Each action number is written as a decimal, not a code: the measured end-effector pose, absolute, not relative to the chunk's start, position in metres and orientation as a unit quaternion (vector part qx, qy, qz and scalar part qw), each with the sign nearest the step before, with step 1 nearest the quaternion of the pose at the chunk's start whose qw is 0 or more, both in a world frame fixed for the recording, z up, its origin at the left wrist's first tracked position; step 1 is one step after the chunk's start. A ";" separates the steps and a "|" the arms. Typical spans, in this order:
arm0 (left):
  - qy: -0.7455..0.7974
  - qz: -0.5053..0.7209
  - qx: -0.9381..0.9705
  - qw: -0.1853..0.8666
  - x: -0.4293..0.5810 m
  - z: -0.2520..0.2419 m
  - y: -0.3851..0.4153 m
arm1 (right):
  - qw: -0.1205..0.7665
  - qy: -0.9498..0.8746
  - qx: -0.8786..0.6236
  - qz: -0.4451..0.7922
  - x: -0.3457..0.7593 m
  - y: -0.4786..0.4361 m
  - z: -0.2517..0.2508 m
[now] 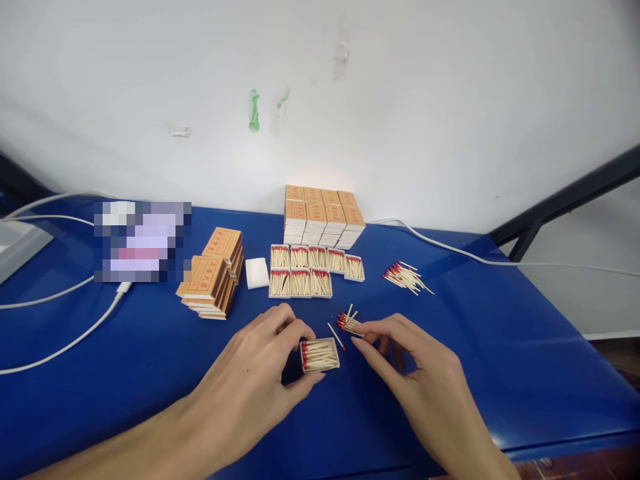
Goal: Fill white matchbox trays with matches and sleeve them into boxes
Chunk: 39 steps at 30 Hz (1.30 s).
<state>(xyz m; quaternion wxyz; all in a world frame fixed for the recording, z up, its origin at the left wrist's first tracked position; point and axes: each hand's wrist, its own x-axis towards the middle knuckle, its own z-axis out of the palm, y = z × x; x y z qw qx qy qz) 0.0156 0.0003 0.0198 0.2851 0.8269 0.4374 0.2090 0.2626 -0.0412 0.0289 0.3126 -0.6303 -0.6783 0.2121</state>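
My left hand (260,377) grips a small open matchbox tray (320,355) full of red-tipped matches, thumb and fingers on its left side. My right hand (413,373) rests just right of the tray, its fingers curled and pinching a small bunch of matches (349,323). One loose match (336,337) lies between the tray and that bunch. Both hands are on the blue table (125,373).
Behind the hands stand two rows of filled trays (313,270), a stack of closed matchboxes (323,217), a pile of orange sleeves (213,273), one empty white tray (257,273) and a loose match heap (406,277). White cables (65,343) run at left; the table edge is at right.
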 end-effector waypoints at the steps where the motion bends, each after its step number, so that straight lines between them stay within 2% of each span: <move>1: 0.432 0.217 0.826 0.289 0.015 0.020 0.001 | 0.311 -0.681 -0.630 0.206 0.262 -0.042 0.027; 5: 0.422 0.261 0.825 0.272 0.014 0.024 0.005 | 0.291 -0.696 -0.629 0.188 0.255 -0.044 0.020; 10: 0.419 0.227 0.837 0.270 0.012 0.026 0.008 | 0.272 -0.708 -0.640 0.124 0.244 -0.047 0.011; 18: 0.412 0.254 0.835 0.262 0.013 0.029 0.005 | 0.241 -0.747 -0.618 0.047 0.240 -0.054 0.017; 25: 0.419 0.249 0.835 0.254 0.014 0.028 0.004 | 0.277 -0.718 -0.633 0.077 0.253 -0.062 0.024; 31: 0.406 0.227 0.845 0.263 0.013 0.029 0.007 | 0.298 -0.676 -0.649 0.180 0.255 -0.061 0.031; 35: 0.428 0.226 0.840 0.247 0.010 0.032 0.010 | 0.324 -0.645 -0.660 0.207 0.256 -0.060 0.034; 39: 0.437 0.201 0.830 0.282 0.006 0.037 0.015 | 0.340 -0.634 -0.659 0.218 0.259 -0.061 0.037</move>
